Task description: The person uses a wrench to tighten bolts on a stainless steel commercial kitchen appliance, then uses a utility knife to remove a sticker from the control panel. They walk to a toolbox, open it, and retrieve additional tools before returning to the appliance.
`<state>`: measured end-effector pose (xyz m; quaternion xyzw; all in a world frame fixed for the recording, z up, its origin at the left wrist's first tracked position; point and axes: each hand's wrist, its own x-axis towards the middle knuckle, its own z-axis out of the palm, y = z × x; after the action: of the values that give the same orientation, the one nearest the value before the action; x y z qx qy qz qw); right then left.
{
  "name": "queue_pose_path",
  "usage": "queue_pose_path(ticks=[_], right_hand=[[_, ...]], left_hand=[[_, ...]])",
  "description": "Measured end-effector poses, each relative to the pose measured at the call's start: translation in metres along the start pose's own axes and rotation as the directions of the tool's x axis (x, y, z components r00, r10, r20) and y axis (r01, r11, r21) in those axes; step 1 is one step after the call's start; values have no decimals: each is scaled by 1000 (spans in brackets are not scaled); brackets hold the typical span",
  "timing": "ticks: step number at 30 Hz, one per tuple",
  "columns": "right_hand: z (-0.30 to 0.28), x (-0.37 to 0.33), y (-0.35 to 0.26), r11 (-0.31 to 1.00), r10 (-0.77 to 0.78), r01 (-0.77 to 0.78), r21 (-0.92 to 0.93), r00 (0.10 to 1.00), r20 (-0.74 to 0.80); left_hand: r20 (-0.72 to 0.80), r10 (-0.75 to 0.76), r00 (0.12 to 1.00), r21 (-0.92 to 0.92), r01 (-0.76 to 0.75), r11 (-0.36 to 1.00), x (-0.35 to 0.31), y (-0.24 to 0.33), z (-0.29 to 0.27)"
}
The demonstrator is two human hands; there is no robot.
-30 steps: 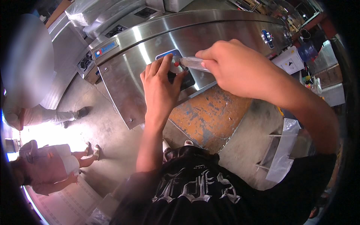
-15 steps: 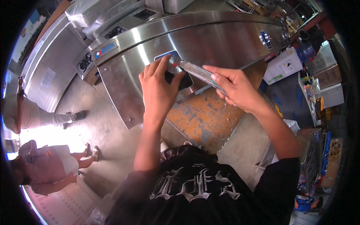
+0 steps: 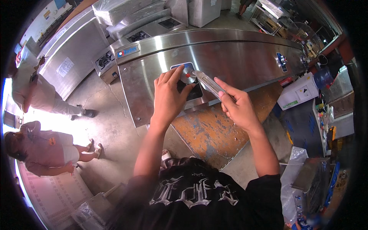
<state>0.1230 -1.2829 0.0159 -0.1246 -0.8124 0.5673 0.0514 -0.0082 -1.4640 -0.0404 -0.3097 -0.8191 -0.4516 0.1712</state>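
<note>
Between the thumb and index finger of my left hand (image 3: 167,94) is a round silver knob (image 3: 188,78) with a red centre. Its face is turned up toward me. My right hand (image 3: 238,105) grips a utility knife (image 3: 209,84) with a translucent grey body, the thumb resting along its side. The tip end of the knife lies at the knob's upper right rim; whether the blade touches it I cannot tell. Behind the knob is a dark, blue-topped control plate (image 3: 196,93) on a long stainless steel panel (image 3: 237,57), partly covered by my left hand.
A worn orange board (image 3: 214,134) lies below the panel's near edge. A similar control plate (image 3: 281,62) sits at the panel's right. Two people stand at the left, one in a pink shirt (image 3: 48,147). Gas burners (image 3: 104,61) and plastic-wrapped steel units (image 3: 122,13) are behind.
My view has shifted, so the scene sits lower. The knob's face now shows more fully between my left fingers, and the knife is tilted more steeply against its rim.
</note>
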Motion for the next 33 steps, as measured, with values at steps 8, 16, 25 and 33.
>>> queue_pose_path(ticks=[8, 16, 25, 33], right_hand=[[-10, 8, -8, 968, -116, 129, -214, 991, 73], [-12, 14, -51, 843, -104, 151, -516, 987, 119], [-28, 34, -55, 887, -6, 103, -451, 978, 211], [-23, 19, -4, 977, 136, -169, 129, 963, 231]], left_hand=[[-7, -11, 1000, -2, 11, 1000, 0, 0, 1], [-4, -7, 1000, -26, 7, 1000, 1, -2, -1], [-13, -27, 1000, -39, 26, 999, 3, -3, 0], [-27, -22, 999, -41, 21, 999, 1, -2, 0]])
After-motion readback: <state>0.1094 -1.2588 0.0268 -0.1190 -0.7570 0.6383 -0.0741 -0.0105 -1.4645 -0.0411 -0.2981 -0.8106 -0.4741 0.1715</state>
